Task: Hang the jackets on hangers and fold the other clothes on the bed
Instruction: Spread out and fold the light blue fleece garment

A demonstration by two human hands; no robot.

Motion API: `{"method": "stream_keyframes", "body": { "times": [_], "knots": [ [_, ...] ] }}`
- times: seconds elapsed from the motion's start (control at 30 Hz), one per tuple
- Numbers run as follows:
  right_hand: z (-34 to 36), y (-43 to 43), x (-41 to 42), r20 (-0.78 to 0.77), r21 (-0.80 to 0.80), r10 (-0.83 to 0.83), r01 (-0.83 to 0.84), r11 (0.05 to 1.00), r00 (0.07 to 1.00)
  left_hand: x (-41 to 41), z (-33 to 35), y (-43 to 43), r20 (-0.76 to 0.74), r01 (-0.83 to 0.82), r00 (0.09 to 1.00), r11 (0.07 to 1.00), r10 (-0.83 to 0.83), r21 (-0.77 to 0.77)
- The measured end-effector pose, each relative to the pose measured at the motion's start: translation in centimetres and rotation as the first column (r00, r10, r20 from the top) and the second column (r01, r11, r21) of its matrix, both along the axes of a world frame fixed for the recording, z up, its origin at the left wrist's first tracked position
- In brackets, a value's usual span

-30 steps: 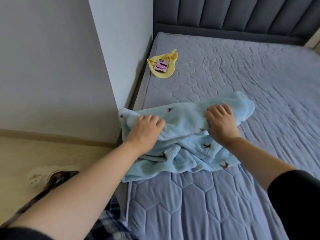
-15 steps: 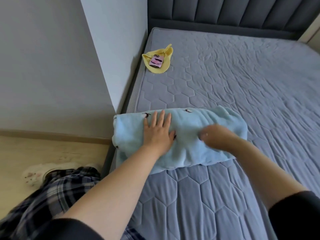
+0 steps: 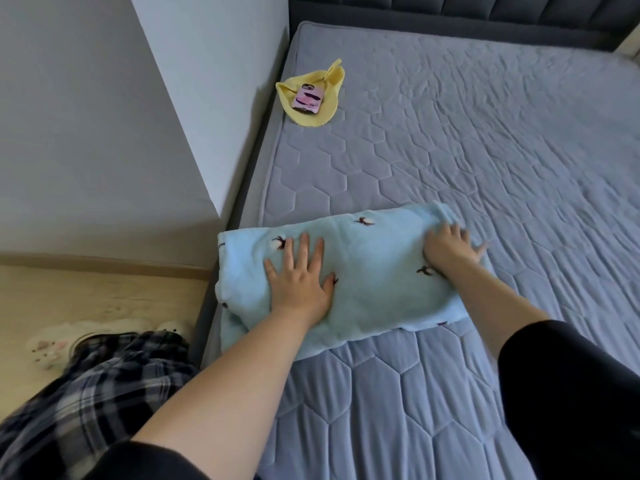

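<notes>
Left hand (image 3: 298,276) lies flat, fingers spread, pinning the folded blue fleece garment (image 3: 375,271) beneath it on the bed (image 3: 467,150). Right hand (image 3: 449,247), blurred but apparently flat too, presses the garment's right end, probably smoothing the fold.

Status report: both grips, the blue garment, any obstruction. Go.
Left grip flat, pressing folded blue garment. Right grip open on its right end, blurred. Yellow cloth with phone lies apart, nothing in the way.
</notes>
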State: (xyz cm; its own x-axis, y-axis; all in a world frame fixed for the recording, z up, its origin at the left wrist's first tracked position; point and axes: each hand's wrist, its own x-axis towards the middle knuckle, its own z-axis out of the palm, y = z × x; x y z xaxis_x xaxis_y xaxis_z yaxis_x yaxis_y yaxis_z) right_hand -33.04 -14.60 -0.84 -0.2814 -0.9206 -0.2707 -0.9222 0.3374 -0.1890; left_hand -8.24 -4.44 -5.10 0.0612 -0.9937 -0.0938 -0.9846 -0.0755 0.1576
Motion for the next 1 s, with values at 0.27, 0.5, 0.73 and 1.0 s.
{"method": "stream_keyframes", "body": {
  "times": [0.27,0.5,0.73,1.0],
  "knots": [
    [-2.8,4.7,10.3,-0.007,-0.370,0.536,-0.500,0.783,0.844,2.2,-0.8,0.2,-0.045,0.067,0.996,0.994,-0.071,-0.085],
    [-4.0,4.9,10.2,0.008,-0.438,0.495,-0.442,0.783,0.869,6.3,-1.1,1.0,-0.155,-0.291,0.942,0.955,0.297,0.064],
    [-3.8,4.2,10.1,-0.010,-0.374,0.476,-0.445,0.814,0.879,9.2,1.3,2.0,-0.565,-0.648,0.482,0.706,0.670,0.285],
    [-3.2,3.5,10.3,-0.056,-0.178,0.462,-0.464,0.868,0.885,10.7,4.0,1.8,-0.717,-0.423,0.137,0.695,0.684,0.582]
  ]
}}
